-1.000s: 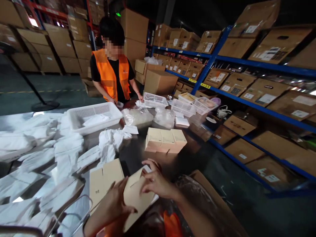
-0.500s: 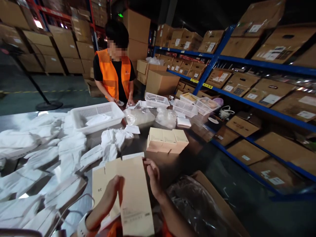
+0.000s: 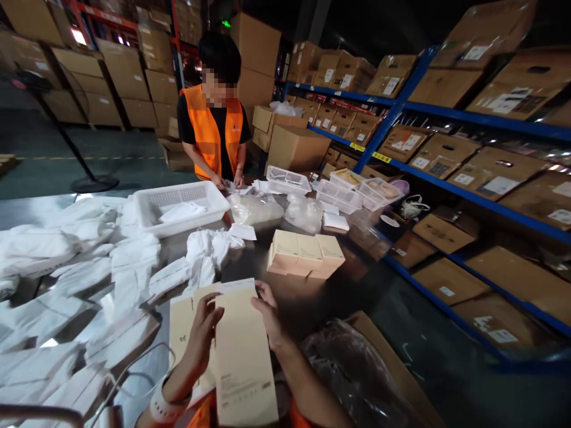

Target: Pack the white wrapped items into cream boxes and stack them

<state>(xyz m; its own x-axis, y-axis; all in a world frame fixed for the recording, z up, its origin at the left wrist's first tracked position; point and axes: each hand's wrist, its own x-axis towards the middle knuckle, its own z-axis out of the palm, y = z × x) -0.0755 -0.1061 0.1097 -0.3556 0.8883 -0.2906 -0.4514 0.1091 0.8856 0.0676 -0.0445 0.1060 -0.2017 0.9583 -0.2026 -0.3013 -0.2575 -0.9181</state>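
person's left hand (image 3: 203, 333) and right hand (image 3: 267, 312) both grip a flat beige carton (image 3: 243, 356), held upright-ish near the body at the near edge of the table (image 3: 312, 297); left fingers curl over its left edge, right fingers pinch the upper right edge. carton looks unfolded, not yet shaped into a box. more flat cartons (image 3: 185, 333) lie under and just left of it.

progress, judged from how things lie: a row of made-up beige boxes (image 3: 306, 252) sits mid table, so a few look finished; many white bagged items (image 3: 66, 267) are spread over the left of the table, so plenty seems left.

containers: big white basket (image 3: 149, 223) far left holds one white packet; small white baskets (image 3: 339, 190) far right, contents too small to tell, one seems to hold something tan. clear plastic bags (image 3: 276, 208) lie between them. open cardboard box (image 3: 383, 368) lined with plastic near right, contents unclear.

co-worker in orange vest (image 3: 214, 131) at the far end, hands at the table. blue shelves (image 3: 446, 113) on the right carry cardboard cartons.
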